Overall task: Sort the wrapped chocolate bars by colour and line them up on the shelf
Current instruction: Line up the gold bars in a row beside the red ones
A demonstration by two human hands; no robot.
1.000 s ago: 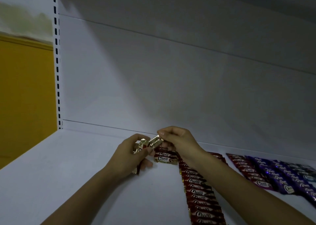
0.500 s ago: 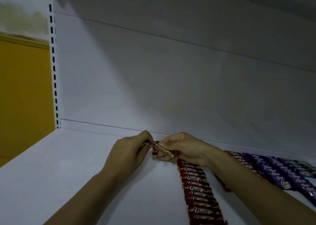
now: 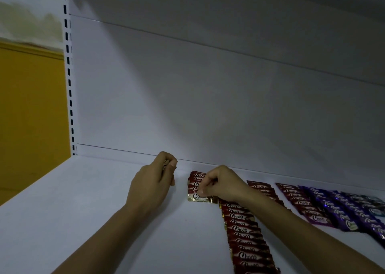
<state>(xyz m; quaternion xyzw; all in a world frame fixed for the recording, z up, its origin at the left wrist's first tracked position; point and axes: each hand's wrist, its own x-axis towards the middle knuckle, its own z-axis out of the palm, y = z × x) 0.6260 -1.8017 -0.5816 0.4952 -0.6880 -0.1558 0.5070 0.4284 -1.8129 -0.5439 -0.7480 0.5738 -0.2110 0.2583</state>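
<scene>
A long row of red and gold "Choco" bars (image 3: 245, 234) runs from the back of the white shelf (image 3: 87, 207) toward me. At the row's far end my right hand (image 3: 220, 183) pinches one red and gold bar (image 3: 194, 197) and holds it down on the others. Left of it, my left hand (image 3: 154, 180) is curled around a few more bars, of which only a sliver shows between the fingers. Further right lie a second red row (image 3: 264, 190), a magenta row (image 3: 302, 203) and purple bars (image 3: 341, 211).
The shelf's back panel (image 3: 187, 107) rises straight behind the rows. A slotted upright (image 3: 69, 82) marks the left end, with a yellow wall (image 3: 31, 117) beyond it. Bare shelf stretches to the left of my left hand.
My hands, which met over one bar, have drawn apart. The right hand carried that bar down onto the far end of the red row; the left hand moved left.
</scene>
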